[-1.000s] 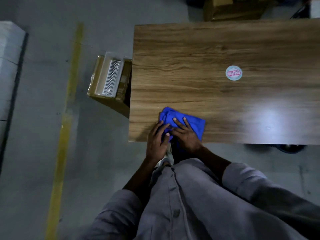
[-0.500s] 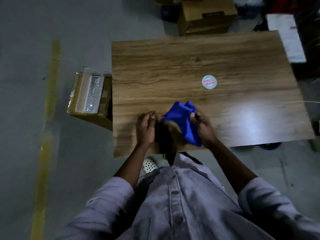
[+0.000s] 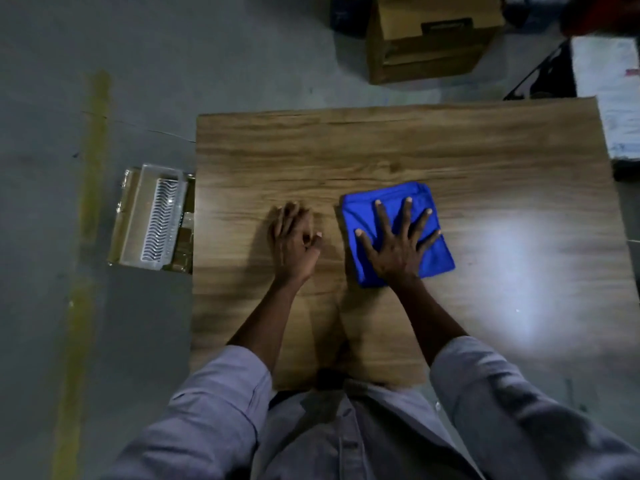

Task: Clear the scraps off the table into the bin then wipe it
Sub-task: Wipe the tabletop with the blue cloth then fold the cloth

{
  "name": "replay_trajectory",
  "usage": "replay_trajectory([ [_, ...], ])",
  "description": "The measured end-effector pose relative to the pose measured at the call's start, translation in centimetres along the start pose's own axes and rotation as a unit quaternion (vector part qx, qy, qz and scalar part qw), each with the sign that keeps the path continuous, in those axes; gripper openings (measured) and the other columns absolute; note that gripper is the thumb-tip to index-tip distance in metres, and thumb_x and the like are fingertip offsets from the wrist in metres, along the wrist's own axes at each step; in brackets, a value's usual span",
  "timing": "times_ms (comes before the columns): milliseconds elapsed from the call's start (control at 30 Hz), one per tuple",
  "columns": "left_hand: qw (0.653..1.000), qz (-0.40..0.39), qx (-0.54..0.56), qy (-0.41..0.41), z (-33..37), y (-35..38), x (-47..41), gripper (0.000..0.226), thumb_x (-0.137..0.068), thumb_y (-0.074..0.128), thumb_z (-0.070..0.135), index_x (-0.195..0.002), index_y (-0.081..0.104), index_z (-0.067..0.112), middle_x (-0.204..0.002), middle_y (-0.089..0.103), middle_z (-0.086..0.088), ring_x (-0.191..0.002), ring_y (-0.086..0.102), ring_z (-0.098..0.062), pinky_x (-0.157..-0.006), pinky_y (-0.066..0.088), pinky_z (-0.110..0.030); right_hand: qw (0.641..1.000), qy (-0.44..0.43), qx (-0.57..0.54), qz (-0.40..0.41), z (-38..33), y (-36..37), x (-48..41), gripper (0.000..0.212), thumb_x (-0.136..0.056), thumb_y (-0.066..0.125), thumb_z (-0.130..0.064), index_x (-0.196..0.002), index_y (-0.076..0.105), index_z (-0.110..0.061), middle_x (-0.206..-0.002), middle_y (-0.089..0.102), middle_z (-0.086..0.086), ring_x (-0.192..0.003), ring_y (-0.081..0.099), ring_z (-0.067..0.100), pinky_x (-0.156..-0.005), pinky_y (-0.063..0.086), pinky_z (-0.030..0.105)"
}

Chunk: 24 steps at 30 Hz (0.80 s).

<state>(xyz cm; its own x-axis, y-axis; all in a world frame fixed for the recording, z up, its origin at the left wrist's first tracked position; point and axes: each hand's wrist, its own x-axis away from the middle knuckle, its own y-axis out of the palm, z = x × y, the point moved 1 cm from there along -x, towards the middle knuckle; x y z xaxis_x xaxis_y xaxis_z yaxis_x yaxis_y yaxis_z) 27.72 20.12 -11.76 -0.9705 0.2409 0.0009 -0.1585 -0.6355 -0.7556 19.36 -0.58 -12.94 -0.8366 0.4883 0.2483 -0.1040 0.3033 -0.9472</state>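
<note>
Pressing the blue cloth (image 3: 437,260) flat onto the bench (image 3: 485,157), the right hand (image 3: 398,244) lies palm down with its fingers straight and spread wide; it bears on the fabric and grips nothing. The cloth sits folded into a rough square near the middle of the bench, a little toward the far side. The left hand (image 3: 294,240) rests on bare wood just beside the cloth, apart from it, fingers relaxed and close together, holding nothing. No scraps show on the wood, so the clearing looks done and wiping is the step in hand. To wipe well, the spread palm should keep even weight over the whole pad so no corner lifts or rolls under. Long overlapping strokes along the grain suit this top, carried right out to each edge. The left hand serves best as a brace and should shift aside before the cloth reaches it. The bright glare on the right side may hide smears, so that patch deserves a second pass. Any crumbs gathered are better pushed toward the left edge, where a cardboard box (image 3: 122,216), probably the bin, stands on the floor against the bench.
</note>
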Motion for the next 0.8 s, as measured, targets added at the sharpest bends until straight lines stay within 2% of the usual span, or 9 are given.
replay_trajectory([
  [133,0.996,-0.046,-0.036,-0.069,-0.9,0.7,-3.9,0.077,-0.078,0.061,0.045,-0.15,0.048,0.025,-0.166,0.028,0.002,-0.157,0.012,-0.026,-0.124,0.002,-0.049,0.997,0.05,-0.008,0.061,-0.7,-0.8,-8.3,0.074,-0.096,0.029,-0.079,-0.162,0.019,-0.049,-0.174,0.006,0.013,-0.154,-0.001,0.055,-0.111,0.004,0.084],
  [267,0.996,-0.05,-0.007,-0.08,-1.9,0.9,-4.6,0.084,-0.078,0.066,0.041,-0.156,0.038,0.027,-0.169,0.019,0.007,-0.158,0.001,-0.019,-0.124,-0.006,-0.049,0.998,0.018,-0.003,0.063,-2.0,-2.7,-16.1,0.069,-0.097,0.027,-0.078,-0.16,0.021,-0.052,-0.174,0.008,0.008,-0.156,-0.001,0.052,-0.113,0.0,0.082],
  [367,0.996,-0.043,0.028,-0.069,-2.2,1.0,-4.3,0.084,-0.08,0.068,0.038,-0.156,0.037,0.025,-0.169,0.018,0.008,-0.158,-0.001,-0.016,-0.123,-0.01,-0.047,0.998,-0.053,0.004,0.043,-4.2,-3.5,-19.9,0.065,-0.098,0.024,-0.075,-0.159,0.023,-0.053,-0.175,0.008,0.004,-0.157,-0.002,0.049,-0.117,-0.005,0.078],
  [467,0.997,-0.044,0.022,-0.066,-2.4,1.0,-4.4,0.084,-0.081,0.065,0.038,-0.157,0.034,0.024,-0.169,0.018,0.004,-0.158,-0.001,-0.019,-0.121,-0.012,-0.046,0.987,-0.155,0.021,0.03,-6.7,-3.4,-21.6,0.063,-0.1,0.024,-0.072,-0.159,0.024,-0.052,-0.174,0.013,-0.001,-0.158,0.002,0.045,-0.119,-0.003,0.075],
  [633,0.998,-0.02,0.022,-0.058,-2.5,1.3,-4.1,0.072,-0.095,0.05,0.044,-0.16,0.026,0.026,-0.171,0.013,0.0,-0.158,-0.001,-0.02,-0.121,-0.011,-0.046,0.925,-0.373,0.069,0.018,-8.1,-1.9,-19.6,0.061,-0.101,0.025,-0.071,-0.159,0.028,-0.05,-0.173,0.02,-0.001,-0.159,0.009,0.041,-0.119,0.005,0.075],
  [733,0.998,-0.015,0.005,-0.058,-1.9,1.1,-4.2,0.067,-0.098,0.052,0.041,-0.159,0.028,0.029,-0.171,0.011,-0.001,-0.158,-0.004,-0.016,-0.123,-0.01,-0.045,0.907,-0.415,0.073,0.022,-7.8,-1.2,-16.8,0.061,-0.103,0.027,-0.069,-0.16,0.028,-0.049,-0.173,0.021,-0.003,-0.16,0.008,0.038,-0.119,0.006,0.075],
  [800,1.0,-0.024,-0.017,0.001,-1.7,0.9,-3.8,0.063,-0.1,0.052,0.037,-0.159,0.033,0.027,-0.171,0.012,-0.006,-0.158,-0.001,-0.018,-0.125,-0.006,-0.047,0.895,-0.441,0.071,0.027,-7.5,-0.6,-14.5,0.06,-0.103,0.028,-0.067,-0.16,0.03,-0.047,-0.172,0.023,-0.003,-0.16,0.009,0.037,-0.12,0.007,0.074],
])
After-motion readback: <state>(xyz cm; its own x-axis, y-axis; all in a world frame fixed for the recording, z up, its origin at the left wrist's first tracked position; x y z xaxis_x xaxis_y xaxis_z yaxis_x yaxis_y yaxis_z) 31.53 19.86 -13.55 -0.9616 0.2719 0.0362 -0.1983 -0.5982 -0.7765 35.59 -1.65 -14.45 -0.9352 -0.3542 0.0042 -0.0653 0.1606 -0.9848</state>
